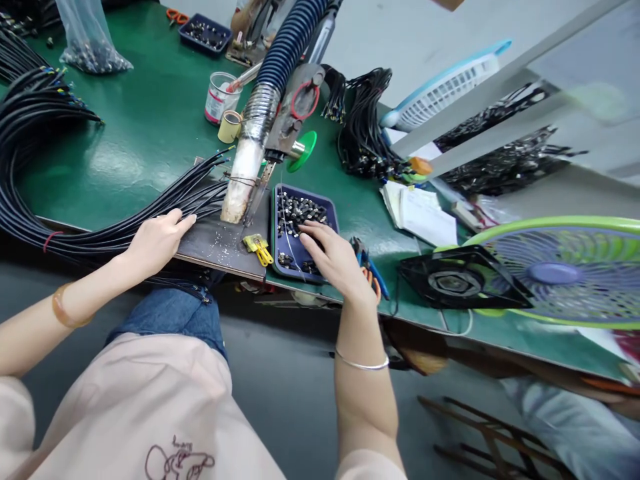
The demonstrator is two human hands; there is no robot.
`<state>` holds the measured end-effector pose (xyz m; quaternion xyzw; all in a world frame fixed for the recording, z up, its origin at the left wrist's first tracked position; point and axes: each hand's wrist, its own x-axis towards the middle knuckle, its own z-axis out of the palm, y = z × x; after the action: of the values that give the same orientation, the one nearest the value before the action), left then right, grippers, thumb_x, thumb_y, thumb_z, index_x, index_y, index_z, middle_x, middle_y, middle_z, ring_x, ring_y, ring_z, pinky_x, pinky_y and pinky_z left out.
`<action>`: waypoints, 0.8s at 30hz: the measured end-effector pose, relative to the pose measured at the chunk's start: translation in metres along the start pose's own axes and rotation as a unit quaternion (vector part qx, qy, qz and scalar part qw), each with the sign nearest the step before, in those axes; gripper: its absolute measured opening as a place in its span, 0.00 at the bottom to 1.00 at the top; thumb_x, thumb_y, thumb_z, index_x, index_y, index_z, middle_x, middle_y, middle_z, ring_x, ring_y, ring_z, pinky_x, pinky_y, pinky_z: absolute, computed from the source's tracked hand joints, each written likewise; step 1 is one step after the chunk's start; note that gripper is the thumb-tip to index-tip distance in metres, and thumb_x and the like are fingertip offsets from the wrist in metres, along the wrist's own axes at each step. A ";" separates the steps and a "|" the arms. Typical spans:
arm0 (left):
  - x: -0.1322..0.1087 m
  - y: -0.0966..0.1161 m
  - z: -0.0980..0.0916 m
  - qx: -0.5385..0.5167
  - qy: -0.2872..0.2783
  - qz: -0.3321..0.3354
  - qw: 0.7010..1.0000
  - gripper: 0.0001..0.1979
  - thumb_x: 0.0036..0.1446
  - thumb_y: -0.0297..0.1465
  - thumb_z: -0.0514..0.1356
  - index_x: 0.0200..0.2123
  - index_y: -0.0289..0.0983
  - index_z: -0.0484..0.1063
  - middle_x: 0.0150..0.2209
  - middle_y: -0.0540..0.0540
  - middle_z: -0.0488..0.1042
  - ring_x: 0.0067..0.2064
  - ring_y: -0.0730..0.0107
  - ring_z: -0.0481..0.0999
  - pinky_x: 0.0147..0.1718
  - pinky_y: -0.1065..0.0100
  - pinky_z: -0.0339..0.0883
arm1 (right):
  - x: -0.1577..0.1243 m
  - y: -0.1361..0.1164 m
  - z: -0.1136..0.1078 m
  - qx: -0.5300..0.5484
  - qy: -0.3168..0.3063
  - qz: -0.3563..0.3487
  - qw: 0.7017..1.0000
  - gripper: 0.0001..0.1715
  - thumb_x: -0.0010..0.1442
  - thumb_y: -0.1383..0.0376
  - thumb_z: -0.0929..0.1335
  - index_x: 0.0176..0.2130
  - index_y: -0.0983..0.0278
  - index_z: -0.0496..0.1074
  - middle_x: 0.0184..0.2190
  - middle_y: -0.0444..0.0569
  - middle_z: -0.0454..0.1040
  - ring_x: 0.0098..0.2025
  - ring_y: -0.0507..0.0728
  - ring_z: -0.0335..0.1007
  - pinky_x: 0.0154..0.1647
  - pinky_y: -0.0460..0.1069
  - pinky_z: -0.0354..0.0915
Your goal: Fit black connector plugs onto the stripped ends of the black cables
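My left hand lies over a thick bundle of black cables at the table's front edge, its visible fingers stretched to the right. The cables' tips fan out on a dark board. My right hand reaches over a blue tray of small black and metal connectors. Its fingers are apart, with the tips at the connectors; whether they touch one is unclear. Between the hands, a soldering iron on a stand points down beside a blue ribbed hose with a whitish end.
Yellow clips lie left of the tray; blue-handled pliers lie right of it. Behind stand a plastic cup and a tape roll. A green fan takes up the right side. More black cables lie at the back.
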<state>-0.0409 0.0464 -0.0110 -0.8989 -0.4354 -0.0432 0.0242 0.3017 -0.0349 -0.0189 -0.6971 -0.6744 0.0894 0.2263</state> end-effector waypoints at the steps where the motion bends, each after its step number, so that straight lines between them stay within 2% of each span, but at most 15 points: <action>1: -0.003 -0.001 0.000 -0.012 0.004 0.004 1.000 0.26 0.61 0.23 0.47 0.59 0.38 0.71 0.40 0.39 0.76 0.33 0.59 0.79 0.30 0.63 0.69 | -0.006 -0.006 -0.002 0.004 0.003 0.001 1.000 0.31 0.67 0.45 0.58 0.49 0.63 0.76 0.56 0.57 0.76 0.60 0.63 0.71 0.64 0.61 0.64; 3: -0.006 -0.003 0.001 -0.057 0.020 0.010 0.998 0.24 0.62 0.24 0.47 0.56 0.39 0.74 0.39 0.40 0.77 0.34 0.59 0.79 0.31 0.63 0.69 | -0.019 -0.018 -0.006 0.014 0.039 0.008 0.999 0.29 0.68 0.47 0.59 0.48 0.62 0.76 0.54 0.56 0.77 0.59 0.62 0.73 0.63 0.61 0.66; 5: -0.008 -0.006 0.002 -0.132 0.055 0.013 0.990 0.21 0.64 0.26 0.48 0.53 0.40 0.76 0.38 0.41 0.78 0.36 0.60 0.79 0.33 0.64 0.70 | -0.034 -0.030 -0.010 0.026 0.101 0.015 0.994 0.25 0.68 0.49 0.60 0.48 0.61 0.76 0.54 0.55 0.78 0.60 0.62 0.72 0.63 0.61 0.66; 7: -0.008 -0.009 0.004 -0.238 0.111 -0.015 0.965 0.19 0.64 0.28 0.51 0.52 0.40 0.77 0.37 0.43 0.78 0.34 0.64 0.77 0.33 0.65 0.69 | -0.048 -0.039 -0.011 0.045 0.135 0.007 0.990 0.21 0.67 0.51 0.63 0.49 0.60 0.76 0.51 0.52 0.80 0.57 0.61 0.75 0.65 0.63 0.64; 8: -0.007 -0.011 0.005 -0.302 0.137 -0.047 0.942 0.18 0.63 0.29 0.54 0.52 0.40 0.77 0.36 0.45 0.78 0.31 0.68 0.75 0.30 0.67 0.68 | -0.054 -0.043 -0.011 0.054 0.133 0.000 0.990 0.20 0.66 0.51 0.64 0.49 0.59 0.76 0.49 0.51 0.81 0.54 0.61 0.77 0.66 0.64 0.63; 9: -0.005 -0.013 0.006 -0.374 0.157 -0.087 0.910 0.18 0.61 0.29 0.57 0.53 0.39 0.76 0.33 0.47 0.77 0.27 0.72 0.71 0.26 0.69 0.64 | -0.060 -0.046 -0.009 0.062 0.125 -0.009 0.990 0.20 0.65 0.51 0.66 0.50 0.59 0.76 0.46 0.49 0.82 0.51 0.60 0.79 0.67 0.65 0.63; 11: -0.002 -0.016 0.005 -0.520 0.180 -0.171 0.817 0.20 0.55 0.29 0.63 0.52 0.38 0.76 0.27 0.52 0.71 0.21 0.78 0.62 0.18 0.72 0.55 | -0.067 -0.050 -0.004 0.066 0.113 -0.024 0.991 0.19 0.61 0.53 0.70 0.49 0.58 0.76 0.42 0.47 0.84 0.45 0.59 0.81 0.67 0.68 0.62; 13: 0.000 -0.018 -0.001 -0.638 0.194 -0.227 0.710 0.19 0.48 0.28 0.68 0.47 0.38 0.78 0.21 0.55 0.67 0.18 0.79 0.59 0.14 0.73 0.48 | -0.071 -0.054 0.000 0.070 0.132 -0.042 0.988 0.10 0.61 0.59 0.72 0.43 0.58 0.78 0.37 0.44 0.84 0.38 0.57 0.82 0.67 0.68 0.63; 15: -0.003 -0.020 -0.014 -0.699 0.199 -0.261 0.635 0.16 0.43 0.27 0.70 0.39 0.39 0.79 0.19 0.54 0.67 0.18 0.78 0.60 0.12 0.72 0.48 | -0.072 -0.059 0.001 0.089 0.158 -0.069 0.981 0.04 0.61 0.65 0.71 0.37 0.58 0.79 0.32 0.41 0.83 0.32 0.54 0.80 0.66 0.66 0.66; 16: -0.007 -0.020 -0.021 -0.715 0.189 -0.271 0.616 0.15 0.43 0.27 0.71 0.37 0.40 0.79 0.20 0.53 0.67 0.18 0.78 0.60 0.12 0.73 0.48 | -0.073 -0.063 -0.001 0.105 0.162 -0.086 0.977 0.05 0.62 0.67 0.70 0.36 0.58 0.79 0.30 0.40 0.83 0.30 0.53 0.79 0.64 0.64 0.68; 18: -0.020 -0.022 -0.034 -0.745 0.119 -0.267 0.600 0.15 0.44 0.29 0.71 0.39 0.41 0.80 0.18 0.53 0.65 0.16 0.78 0.58 0.12 0.73 0.48 | -0.076 -0.074 -0.009 0.150 0.141 -0.123 0.971 0.09 0.62 0.70 0.69 0.38 0.58 0.79 0.27 0.39 0.81 0.29 0.52 0.79 0.56 0.59 0.75; 20: -0.037 -0.026 -0.040 -0.764 0.044 -0.244 0.595 0.15 0.45 0.33 0.72 0.40 0.44 0.81 0.16 0.55 0.62 0.14 0.79 0.56 0.12 0.73 0.49 | -0.080 -0.086 -0.018 0.189 0.107 -0.161 0.963 0.12 0.63 0.72 0.68 0.42 0.58 0.79 0.24 0.40 0.79 0.28 0.52 0.78 0.39 0.50 0.77; 22: -0.055 -0.031 -0.035 -0.767 -0.033 -0.202 0.608 0.10 0.49 0.38 0.70 0.38 0.47 0.82 0.15 0.53 0.63 0.15 0.78 0.58 0.13 0.74 0.51 | -0.084 -0.095 -0.025 0.171 0.116 -0.187 0.960 0.14 0.63 0.73 0.68 0.45 0.59 0.79 0.21 0.40 0.76 0.23 0.49 0.73 0.26 0.45 0.69; 24: -0.071 -0.034 -0.023 -0.735 -0.157 -0.142 0.644 0.07 0.54 0.40 0.67 0.35 0.46 0.83 0.15 0.52 0.66 0.16 0.79 0.60 0.15 0.76 0.51 | -0.084 -0.096 -0.027 0.091 0.166 -0.172 0.967 0.15 0.62 0.73 0.68 0.46 0.59 0.78 0.19 0.39 0.73 0.19 0.48 0.67 0.23 0.44 0.62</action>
<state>-0.1129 0.0099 0.0048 -0.5417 -0.3797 -0.2104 -0.7198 0.2205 -0.1242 0.0321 -0.5517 -0.7263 -0.0067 0.4099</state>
